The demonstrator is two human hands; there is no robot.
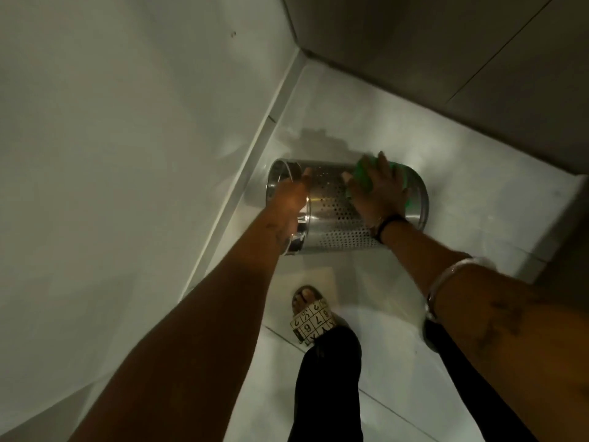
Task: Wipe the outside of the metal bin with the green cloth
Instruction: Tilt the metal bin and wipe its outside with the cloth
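The metal bin (331, 215) is a shiny perforated steel cylinder lying on its side on the pale floor, its open mouth toward the left wall. My left hand (291, 199) grips the bin's rim at the open end. My right hand (379, 193) lies flat on the upper side of the bin near its base and presses the green cloth (363, 177) against the metal. Most of the cloth is hidden under the palm and fingers.
A white wall with a skirting strip (255, 154) runs along the left, close to the bin's mouth. A grey tiled wall (446, 59) closes the corner behind. My foot in a patterned sandal (312, 317) stands on the floor just in front of the bin.
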